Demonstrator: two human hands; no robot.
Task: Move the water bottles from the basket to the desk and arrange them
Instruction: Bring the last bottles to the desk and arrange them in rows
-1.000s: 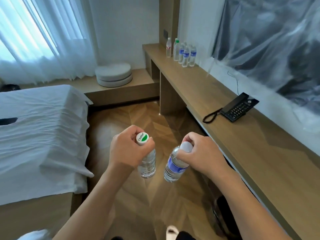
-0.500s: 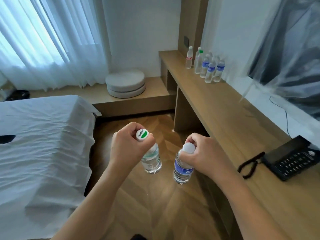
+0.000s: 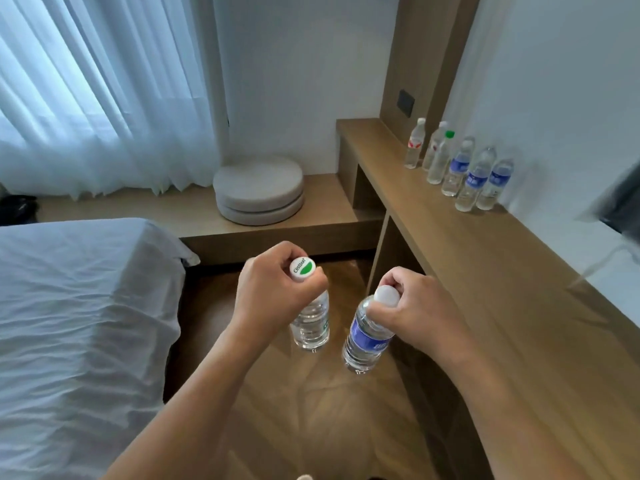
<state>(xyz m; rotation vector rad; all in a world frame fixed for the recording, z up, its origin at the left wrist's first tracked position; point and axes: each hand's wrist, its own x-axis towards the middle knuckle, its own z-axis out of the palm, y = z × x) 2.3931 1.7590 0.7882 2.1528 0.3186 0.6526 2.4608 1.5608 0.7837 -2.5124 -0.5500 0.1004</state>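
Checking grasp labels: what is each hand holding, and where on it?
Left hand grips the green-logo bottle by its neck; right hand grips the blue-label bottle by its neck.

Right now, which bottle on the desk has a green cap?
The clear bottle third from the far end of the row on the desk; its cap is green, while the other five caps look white or clear.

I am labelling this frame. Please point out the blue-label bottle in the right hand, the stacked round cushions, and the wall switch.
blue-label bottle (image 3: 367, 337): head view, on its label.
round cushions (image 3: 258, 178): head view, top cushion's face.
wall switch (image 3: 405, 101): head view, plate centre.
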